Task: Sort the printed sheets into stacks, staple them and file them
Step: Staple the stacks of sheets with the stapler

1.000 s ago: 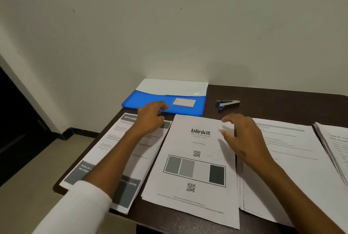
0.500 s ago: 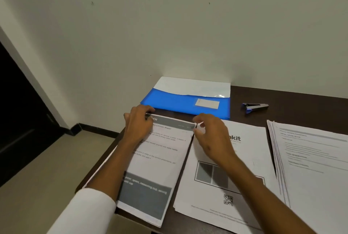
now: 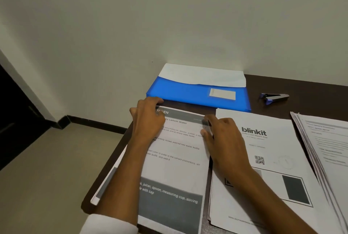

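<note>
Three stacks of printed sheets lie on the dark table. The leftmost is the kitchen recipe stack point(image 3: 177, 160), with grey bands at its top and bottom. My left hand point(image 3: 148, 118) grips its top left corner. My right hand point(image 3: 222, 139) pinches its top right corner, fingers curled on the edge. The blinkit stack point(image 3: 267, 160) lies to the right, partly under my right forearm. A third text stack point(image 3: 327, 149) fans out at the far right. A blue file folder point(image 3: 197, 92) with white paper sticking out lies against the wall. A small stapler point(image 3: 273, 97) rests right of the folder.
The table's left edge point(image 3: 113, 158) runs just beside the recipe stack, whose lower sheets overhang it. Below lie the beige floor and a dark doorway at the left. The wall stands right behind the folder.
The view has swung left. My right hand left the blinkit stack and came to the recipe stack's top right corner. My left hand stays at its top left corner; the stack looks squared up.
</note>
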A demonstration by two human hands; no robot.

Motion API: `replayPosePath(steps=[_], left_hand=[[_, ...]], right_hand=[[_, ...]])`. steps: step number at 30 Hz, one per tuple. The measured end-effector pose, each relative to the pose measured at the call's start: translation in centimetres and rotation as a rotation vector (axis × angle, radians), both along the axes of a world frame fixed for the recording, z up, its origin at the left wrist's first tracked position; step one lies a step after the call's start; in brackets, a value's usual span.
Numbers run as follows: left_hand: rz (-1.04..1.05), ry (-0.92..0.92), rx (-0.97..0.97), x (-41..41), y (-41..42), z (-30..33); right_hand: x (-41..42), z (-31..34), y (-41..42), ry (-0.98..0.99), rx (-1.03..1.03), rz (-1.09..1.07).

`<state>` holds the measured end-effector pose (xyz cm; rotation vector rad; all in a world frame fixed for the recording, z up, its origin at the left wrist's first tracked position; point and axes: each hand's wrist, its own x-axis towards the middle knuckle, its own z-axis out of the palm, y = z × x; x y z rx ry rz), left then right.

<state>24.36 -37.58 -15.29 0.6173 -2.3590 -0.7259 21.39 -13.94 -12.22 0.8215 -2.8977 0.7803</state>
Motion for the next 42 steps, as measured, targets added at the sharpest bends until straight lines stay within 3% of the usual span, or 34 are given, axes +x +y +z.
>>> replayPosePath(steps=[10, 18, 27, 31, 34, 38, 42], left_hand=[[-0.073, -0.032, -0.013, 0.2, 0.4, -0.1], [-0.082, -0.022, 0.01, 0.2, 0.4, 0.1], [-0.174, 0.116, 0.035, 0.6, 0.8, 0.5], [-0.199, 0.201, 0.096, 0.5, 0.0, 0.7], [-0.218, 0.248, 0.269, 1.1, 0.2, 1.9], [-0.191, 0.369, 0.575, 1.5, 0.4, 2.8], [-0.178, 0.413, 0.711, 1.2, 0.3, 2.9]], right_hand=[[0.0, 0.4, -0.5, -0.006, -0.067, -0.074], [0.1, 0.7, -0.7, -0.003, 0.002, -0.022], [0.7, 0.3, -0.4, -0.014, -0.505, 0.154], [1.3, 1.5, -0.2, -0.267, -0.79, 0.359], [0.7, 2.0, -0.1, -0.442, -0.986, 0.312], [-1.3, 0.9, 1.0, -0.036, -0.577, -0.022], [-1.8, 0.7, 0.9, -0.069, -0.203, -0.083]])
